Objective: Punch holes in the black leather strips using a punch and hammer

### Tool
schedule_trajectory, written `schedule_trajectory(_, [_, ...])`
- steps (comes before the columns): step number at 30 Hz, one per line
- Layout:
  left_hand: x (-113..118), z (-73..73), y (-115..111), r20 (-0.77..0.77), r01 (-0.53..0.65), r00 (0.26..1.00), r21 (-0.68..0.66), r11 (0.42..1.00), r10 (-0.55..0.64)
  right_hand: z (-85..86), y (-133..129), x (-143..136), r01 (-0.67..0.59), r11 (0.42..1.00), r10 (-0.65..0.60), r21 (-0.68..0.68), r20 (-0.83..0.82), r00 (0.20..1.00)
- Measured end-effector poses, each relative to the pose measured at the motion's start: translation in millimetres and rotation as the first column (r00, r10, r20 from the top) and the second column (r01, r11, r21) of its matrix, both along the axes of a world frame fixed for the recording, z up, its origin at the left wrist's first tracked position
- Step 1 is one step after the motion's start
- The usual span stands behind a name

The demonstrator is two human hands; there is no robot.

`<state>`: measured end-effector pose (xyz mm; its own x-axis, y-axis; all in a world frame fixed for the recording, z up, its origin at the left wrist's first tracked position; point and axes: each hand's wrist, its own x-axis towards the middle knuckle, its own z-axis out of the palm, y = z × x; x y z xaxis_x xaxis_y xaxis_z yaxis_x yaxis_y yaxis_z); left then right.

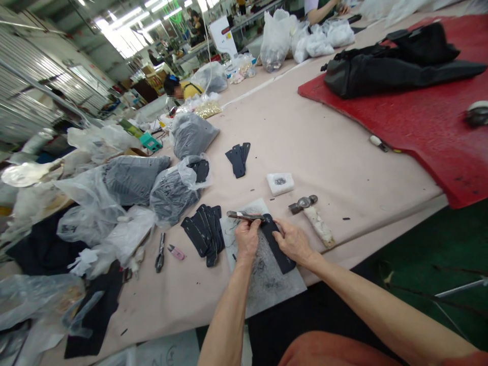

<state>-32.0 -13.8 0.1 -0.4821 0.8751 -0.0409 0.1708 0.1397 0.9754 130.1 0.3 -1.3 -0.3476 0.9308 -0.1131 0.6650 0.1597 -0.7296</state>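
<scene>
My left hand (pixel 247 238) is closed on a metal punch tool (pixel 244 216), which lies nearly flat with its right end at the top of a black strip (pixel 281 251). The fingers of my right hand (pixel 293 241) grip the strip's right edge. Both are over a grey, scuffed board (pixel 263 284). Left of the board is a pile of black strips (pixel 204 231). A hammer (pixel 314 218) rests to the right of my hands, and a white block (pixel 280 183) with a dark mark sits beyond them.
A few dark pieces (pixel 238 158) lie farther back. Pliers (pixel 160 252) and pink snips (pixel 176 252) are at the left, near plastic bags (pixel 175 195). A red sheet (pixel 419 124) bears a black bag (pixel 381 71). A person (pixel 183 90) sits across the table.
</scene>
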Motion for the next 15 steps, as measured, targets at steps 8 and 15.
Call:
schedule_trajectory(8, [7, 8.3, -1, -0.157, 0.075, 0.985, 0.028, 0.997, -0.070, -10.6, -8, -3, 0.030, 0.990, -0.027, 0.138, -0.026, 0.999])
schedule_trajectory(15, [7, 5.5, -1, -0.178, 0.088, 0.981, 0.032, 0.996, -0.081, -12.3, -10, -3, 0.044, 0.982, -0.037, 0.181, -0.042, 0.998])
